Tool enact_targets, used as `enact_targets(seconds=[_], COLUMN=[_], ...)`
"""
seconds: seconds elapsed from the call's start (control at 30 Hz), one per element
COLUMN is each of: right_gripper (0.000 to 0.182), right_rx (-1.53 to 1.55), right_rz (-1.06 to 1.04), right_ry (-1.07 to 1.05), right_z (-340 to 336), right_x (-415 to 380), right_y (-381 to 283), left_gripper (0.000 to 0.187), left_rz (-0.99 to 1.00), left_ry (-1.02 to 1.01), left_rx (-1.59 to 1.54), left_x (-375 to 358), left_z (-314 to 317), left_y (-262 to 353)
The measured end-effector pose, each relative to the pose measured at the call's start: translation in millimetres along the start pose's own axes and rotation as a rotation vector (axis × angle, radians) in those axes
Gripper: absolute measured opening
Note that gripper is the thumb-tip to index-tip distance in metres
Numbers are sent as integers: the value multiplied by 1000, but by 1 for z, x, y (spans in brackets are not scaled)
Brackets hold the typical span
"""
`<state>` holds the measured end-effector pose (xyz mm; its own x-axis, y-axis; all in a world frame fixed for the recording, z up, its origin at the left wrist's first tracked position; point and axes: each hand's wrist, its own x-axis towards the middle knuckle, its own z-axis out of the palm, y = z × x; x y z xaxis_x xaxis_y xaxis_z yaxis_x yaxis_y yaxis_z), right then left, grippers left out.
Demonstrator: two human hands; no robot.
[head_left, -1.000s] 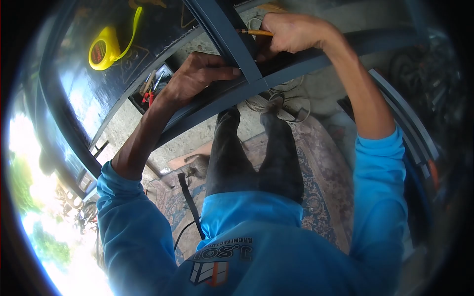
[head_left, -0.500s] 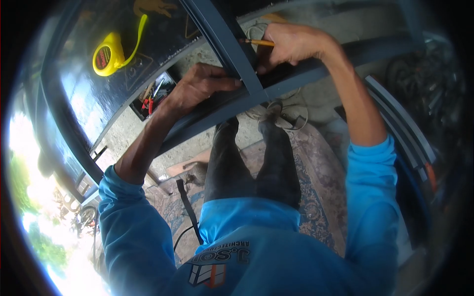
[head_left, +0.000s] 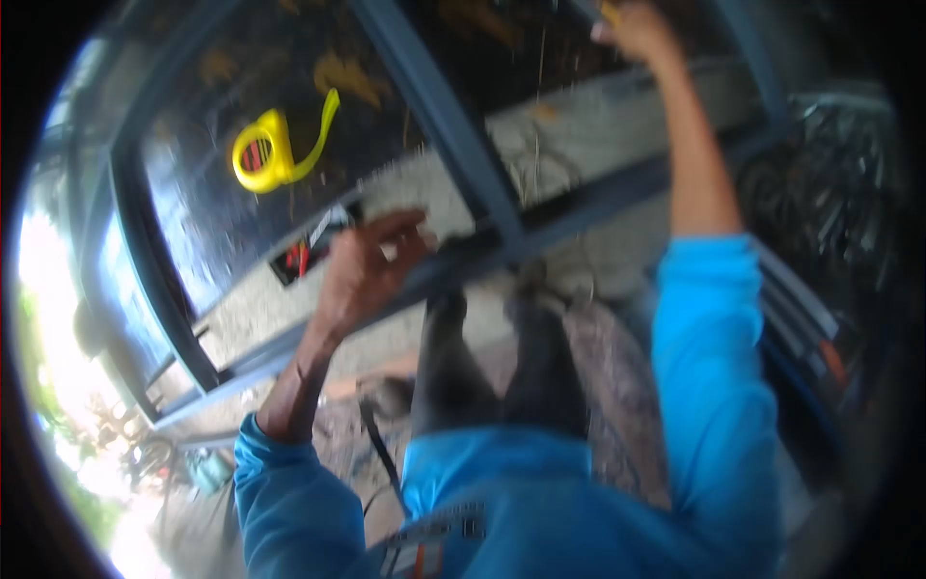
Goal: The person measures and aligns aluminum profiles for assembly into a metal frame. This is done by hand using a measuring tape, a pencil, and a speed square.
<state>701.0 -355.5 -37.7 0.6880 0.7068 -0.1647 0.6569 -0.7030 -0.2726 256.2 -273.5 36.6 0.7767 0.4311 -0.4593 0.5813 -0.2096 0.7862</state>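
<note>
One yellow tape measure [head_left: 268,154] lies on the dark panel at the left, its tape tongue curling upward; it is well apart from both hands. Just right of it and lower, the left hand [head_left: 367,270] rests on the blue-grey metal frame [head_left: 453,125] where a long rail meets the crossing bar, fingers curled loosely over the edge rather than clenched. That frame looks stiff, heavy and smooth-painted, probably slick, so a rail near a joint seems the surest place to take hold. Beneath the rail, a small box of red-handled tools [head_left: 304,253] shows through the opening. Farther right and high up, the right hand [head_left: 637,29] reaches to the frame's top edge; blur hides whether it is closed, though a speck of yellow shows at its fingers. Count: one tape measure, one frame, two hands.
</note>
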Motion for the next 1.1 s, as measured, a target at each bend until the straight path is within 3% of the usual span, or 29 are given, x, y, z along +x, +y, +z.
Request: enact_targets(seconds=[0.03,0.07,0.1,0.17,0.2,0.23,0.3,0.33,0.37,0.43,0.47,0.5,0.53,0.57,0.6,0.67,0.83,1.03,1.1], right_gripper=[38,31,29,24,20,17,18,23,35,29,26,20,16,13,12,12,15,16,16], right_rx=[0,88,304,503,550,594,690,649,605,827,995,984,1048,968,1060,1216,1188,1192,1246], right_rz=[5,340,369,130,122,121,114,61,11,179,143,157,90,59,115,289,301,310,342], right_ry=[-148,-138,-179,-252,-108,27,88,191,291,159,89,9,76,-65,-104,-234,-346,-376,-367], right_z=[3,-48,-47,-56,-65,-76,-101,-99,-95,-100,-85,-71,-44,-31,-15,17,48,58,58], right_x=[8,-42,-37,-45,-54,-70,-115,-141,-172,-251,-286,-317,-346,-374,-397,-430,-439,-428,-428], right_y=[8,-59,-49,-29,-34,-36,-34,-28,-23,-46,-48,-56,-69,-74,-90,-106,-110,-106,-106], left_gripper=[35,41,41,49,63,63,75,90,90,98,108,108,108,108,107,102,88,96,94], left_rz=[32,98,98,251,295,283,370,419,413,511,562,557,630,704,793,755,592,541,605], left_ry=[102,148,156,232,213,204,178,174,167,232,289,283,327,368,367,252,-41,-92,-138], left_rx=[-13,133,135,208,259,256,297,327,326,187,234,234,232,229,135,85,510,597,579], left_x=[-10,-20,-24,-36,-38,-41,-39,-36,-37,-36,-36,-38,-40,-43,-42,-51,-48,-32,-27], left_z=[0,-2,1,13,18,24,31,34,35,37,37,36,34,33,36,35,41,43,43], left_y=[4,7,6,4,0,-1,-4,-8,-8,-7,-14,-18,-21,-24,-31,-36,-9,-6,-10])
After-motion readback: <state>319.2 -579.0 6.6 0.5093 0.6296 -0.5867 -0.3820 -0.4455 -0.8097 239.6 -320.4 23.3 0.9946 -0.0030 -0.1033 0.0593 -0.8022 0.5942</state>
